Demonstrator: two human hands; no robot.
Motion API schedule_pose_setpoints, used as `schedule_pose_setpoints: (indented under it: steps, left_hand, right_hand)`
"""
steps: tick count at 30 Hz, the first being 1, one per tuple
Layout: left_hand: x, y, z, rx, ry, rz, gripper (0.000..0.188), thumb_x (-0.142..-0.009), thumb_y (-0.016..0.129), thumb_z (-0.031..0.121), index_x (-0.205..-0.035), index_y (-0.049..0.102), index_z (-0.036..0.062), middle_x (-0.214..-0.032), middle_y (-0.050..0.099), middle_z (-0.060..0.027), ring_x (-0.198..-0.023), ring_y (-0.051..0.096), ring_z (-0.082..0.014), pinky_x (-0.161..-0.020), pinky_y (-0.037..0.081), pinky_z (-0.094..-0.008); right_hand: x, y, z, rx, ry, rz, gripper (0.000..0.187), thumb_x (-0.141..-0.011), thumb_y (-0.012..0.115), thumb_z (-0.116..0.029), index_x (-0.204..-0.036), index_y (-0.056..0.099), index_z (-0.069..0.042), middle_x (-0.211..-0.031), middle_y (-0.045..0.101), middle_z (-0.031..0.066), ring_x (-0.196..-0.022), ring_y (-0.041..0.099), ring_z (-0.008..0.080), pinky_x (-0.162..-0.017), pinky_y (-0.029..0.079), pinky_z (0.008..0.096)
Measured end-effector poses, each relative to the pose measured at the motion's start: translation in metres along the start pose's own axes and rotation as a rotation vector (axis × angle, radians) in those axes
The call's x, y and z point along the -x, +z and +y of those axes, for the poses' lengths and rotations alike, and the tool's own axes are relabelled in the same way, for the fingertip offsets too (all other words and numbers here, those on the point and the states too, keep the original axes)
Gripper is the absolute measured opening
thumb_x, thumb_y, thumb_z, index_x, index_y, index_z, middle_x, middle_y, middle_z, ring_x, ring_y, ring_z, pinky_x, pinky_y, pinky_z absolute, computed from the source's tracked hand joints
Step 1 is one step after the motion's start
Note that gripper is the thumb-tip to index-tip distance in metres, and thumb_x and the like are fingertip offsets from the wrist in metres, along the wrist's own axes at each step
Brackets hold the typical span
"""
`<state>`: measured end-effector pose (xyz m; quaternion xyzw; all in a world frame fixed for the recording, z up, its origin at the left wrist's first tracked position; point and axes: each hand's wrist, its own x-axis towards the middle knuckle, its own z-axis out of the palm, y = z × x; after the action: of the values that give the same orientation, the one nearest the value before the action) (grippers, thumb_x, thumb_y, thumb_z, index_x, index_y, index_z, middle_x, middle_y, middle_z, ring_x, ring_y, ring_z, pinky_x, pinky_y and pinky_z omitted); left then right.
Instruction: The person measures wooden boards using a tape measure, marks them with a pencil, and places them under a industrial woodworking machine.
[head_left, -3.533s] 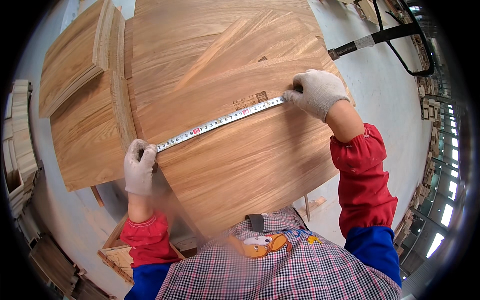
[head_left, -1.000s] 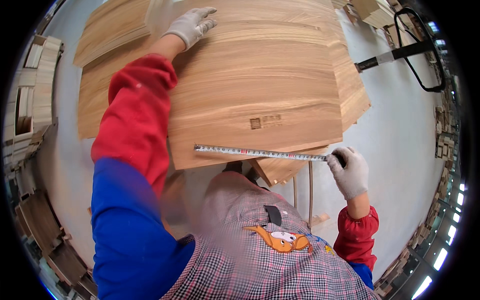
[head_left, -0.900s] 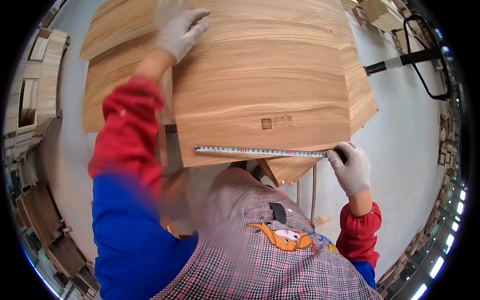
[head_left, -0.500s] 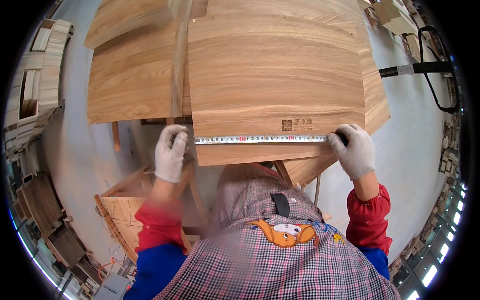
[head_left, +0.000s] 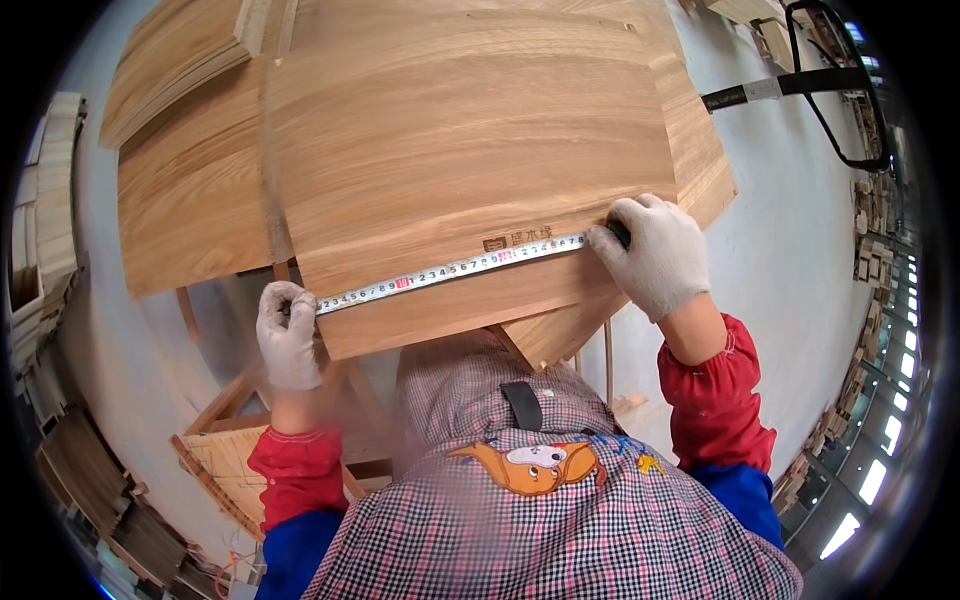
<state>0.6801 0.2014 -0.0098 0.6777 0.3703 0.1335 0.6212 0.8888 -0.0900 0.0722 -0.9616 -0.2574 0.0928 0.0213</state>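
Over there the tape measure (head_left: pixel 450 271) lies stretched across the wooden board (head_left: pixel 470 130), along its near side, just below a dark stamp (head_left: pixel 495 244). The gloved left hand (head_left: pixel 288 335) has thumb and forefinger pinching the tape's tip at the board's left edge. The gloved right hand (head_left: pixel 655 255) has its grip wrapped around the dark case, mostly hidden, so the strip runs between both hands.

This is a woodworking workshop. Flat brown wooden panels (head_left: pixel 470 130) overlap; pale wood stacks (head_left: pixel 57 200) line the grey floor (head_left: pixel 775 250)'s left edge.
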Motion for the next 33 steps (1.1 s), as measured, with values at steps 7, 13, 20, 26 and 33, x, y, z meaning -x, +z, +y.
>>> schedule_pose_setpoints:
  steps: [7,13,20,26,33]
  left_hand:
    - [0.004,0.006,0.002,-0.051,0.028,0.069,0.002,-0.090,0.054,0.005,-0.088,0.053,0.0052,-0.082,0.049,0.0022,-0.075,0.044,-0.0065,-0.069,0.039,-0.0219]
    - [0.017,0.004,-0.011,-0.070,0.100,0.095,0.015,-0.089,0.058,0.004,-0.103,0.054,0.0034,-0.092,0.053,-0.0003,-0.083,0.049,-0.0086,-0.077,0.042,-0.0234]
    - [0.014,-0.005,-0.019,-0.015,0.116,0.008,0.024,-0.088,0.061,0.005,-0.110,0.053,0.0027,-0.100,0.055,-0.0021,-0.091,0.052,-0.0104,-0.084,0.043,-0.0249]
    - [0.015,-0.003,-0.018,0.032,0.111,0.022,0.022,-0.087,0.056,0.000,-0.108,0.052,0.0014,-0.101,0.054,-0.0042,-0.089,0.051,-0.0100,-0.081,0.043,-0.0243]
    - [0.016,-0.004,-0.019,0.020,0.121,0.014,0.023,-0.089,0.060,0.004,-0.111,0.054,0.0016,-0.102,0.055,-0.0031,-0.094,0.051,-0.0113,-0.086,0.042,-0.0252]
  right_hand:
    - [-0.006,0.000,0.001,0.027,-0.030,-0.009,0.024,-0.076,0.064,-0.028,-0.070,0.067,-0.005,-0.074,0.064,0.0152,-0.071,0.063,0.0323,-0.065,0.050,0.0408]
    - [-0.009,0.000,0.000,0.054,-0.044,-0.011,0.024,-0.076,0.063,-0.028,-0.068,0.067,-0.006,-0.073,0.063,0.0156,-0.070,0.063,0.0320,-0.064,0.051,0.0407]
    - [-0.011,0.000,0.001,0.055,-0.044,-0.040,0.023,-0.077,0.063,-0.029,-0.072,0.069,-0.007,-0.074,0.064,0.0154,-0.069,0.063,0.0322,-0.064,0.051,0.0412]
    - [-0.012,-0.001,0.001,0.059,-0.038,-0.064,0.024,-0.077,0.063,-0.030,-0.073,0.069,-0.007,-0.075,0.065,0.0150,-0.070,0.063,0.0320,-0.065,0.051,0.0409]
    - [-0.014,-0.002,0.002,0.054,-0.022,-0.100,0.024,-0.077,0.063,-0.030,-0.076,0.069,-0.008,-0.076,0.064,0.0147,-0.072,0.063,0.0314,-0.067,0.051,0.0409]
